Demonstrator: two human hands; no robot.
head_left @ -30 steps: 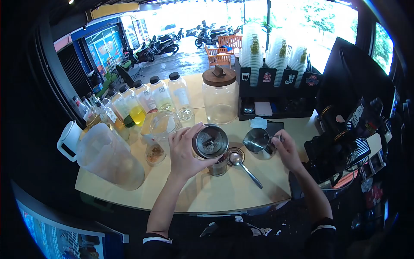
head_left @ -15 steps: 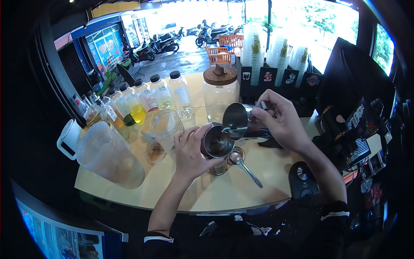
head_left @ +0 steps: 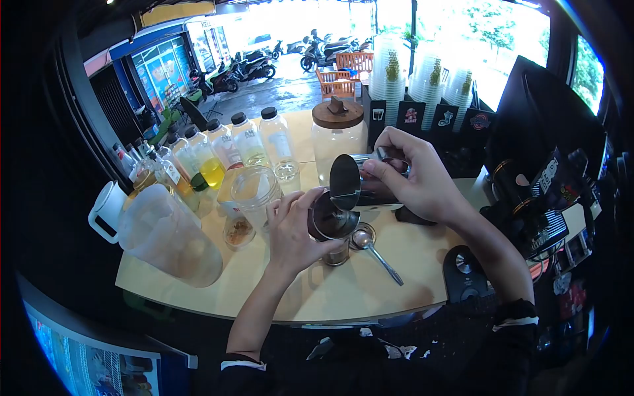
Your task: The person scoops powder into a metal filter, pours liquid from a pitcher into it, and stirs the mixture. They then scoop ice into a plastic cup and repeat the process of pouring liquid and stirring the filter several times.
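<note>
My left hand [head_left: 292,231] grips a round metal filter cup [head_left: 328,220] that sits on top of a small glass [head_left: 337,254] on the tan counter [head_left: 356,290]. My right hand [head_left: 413,181] holds a small steel pitcher [head_left: 353,185] tipped far over, its mouth right above the filter cup. A metal spoon [head_left: 375,249] lies just to the right of the glass, bowl on a small round lid.
A big frosted plastic jug [head_left: 168,237], a white pitcher [head_left: 105,212], an open glass jar [head_left: 254,191], a wood-lidded jar [head_left: 338,142] and several capped bottles [head_left: 277,142] stand left and behind. Stacked plastic cups [head_left: 422,82] are at the back; a dark machine [head_left: 541,191] stands on the right.
My right hand lifted the steel pitcher off the counter, carried it left and tipped it over the filter cup. My left hand stayed on the filter cup.
</note>
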